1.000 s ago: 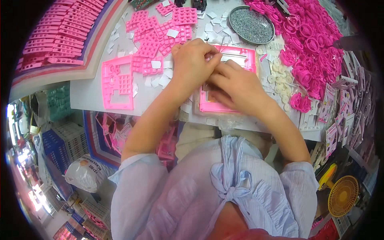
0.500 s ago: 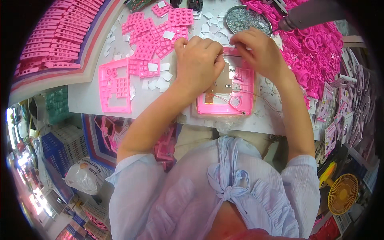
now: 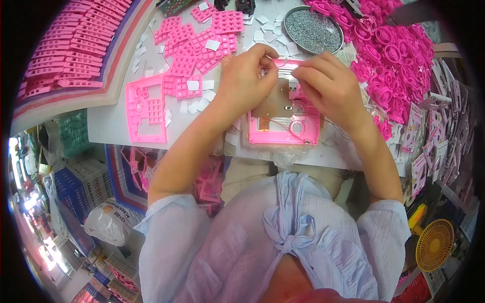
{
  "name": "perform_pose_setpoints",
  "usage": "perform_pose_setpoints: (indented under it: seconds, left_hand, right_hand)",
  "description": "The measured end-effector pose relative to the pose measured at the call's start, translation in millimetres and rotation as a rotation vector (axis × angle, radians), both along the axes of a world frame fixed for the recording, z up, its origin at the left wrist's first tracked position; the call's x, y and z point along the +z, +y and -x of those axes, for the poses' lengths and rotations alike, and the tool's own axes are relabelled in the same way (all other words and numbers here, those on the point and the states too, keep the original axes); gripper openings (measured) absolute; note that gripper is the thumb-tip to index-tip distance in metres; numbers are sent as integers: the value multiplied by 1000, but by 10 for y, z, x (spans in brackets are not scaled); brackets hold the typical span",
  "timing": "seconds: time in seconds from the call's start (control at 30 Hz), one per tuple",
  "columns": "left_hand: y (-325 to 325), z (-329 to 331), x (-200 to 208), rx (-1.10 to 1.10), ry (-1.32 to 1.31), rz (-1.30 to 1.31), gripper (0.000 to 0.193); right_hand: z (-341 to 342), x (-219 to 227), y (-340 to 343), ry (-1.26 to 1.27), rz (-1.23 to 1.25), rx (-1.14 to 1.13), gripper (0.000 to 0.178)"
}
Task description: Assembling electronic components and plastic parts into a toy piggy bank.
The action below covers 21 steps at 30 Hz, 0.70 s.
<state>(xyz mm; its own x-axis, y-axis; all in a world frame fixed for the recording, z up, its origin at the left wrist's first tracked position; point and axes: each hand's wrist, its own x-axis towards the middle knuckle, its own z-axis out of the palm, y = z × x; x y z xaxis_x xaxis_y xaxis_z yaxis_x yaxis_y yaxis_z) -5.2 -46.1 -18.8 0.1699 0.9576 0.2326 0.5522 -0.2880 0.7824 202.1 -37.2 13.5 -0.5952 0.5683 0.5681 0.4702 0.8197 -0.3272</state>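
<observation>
Pink casing [image 3: 268, 138] — brown board [image 3: 274, 105] atop, round tray [image 3: 342, 37] — metal bits [image 3: 313, 29] inside

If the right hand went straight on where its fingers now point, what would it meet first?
Probably the left hand, above the pink casing; their relative depth is unclear.

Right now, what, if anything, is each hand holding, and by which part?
It cannot be told: the left hand and right hand curl at the pink housing, hiding anything they may pinch.
</observation>
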Motion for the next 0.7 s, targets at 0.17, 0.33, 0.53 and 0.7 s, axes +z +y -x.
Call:
perform_pose_setpoints:
  seconds: [0.17,0.33,0.53,0.7]
  left_hand:
    - [14,-7,-115,-13,-7,-115,15]
    - [6,-52,-75,-31,60,-190,12]
    - [-62,-81,-13,-51,196,-136,10]
    - [-1,-70,149,-207,387,-234,10]
  right_hand:
    - [-33,-166,-77,-265,76,-202,16]
    - [128,9,-200,-473,215,-165,8]
    - [59,-72,-503,-249,297,-196,8]
    - [12,-128,-560,-136,238,-204,12]
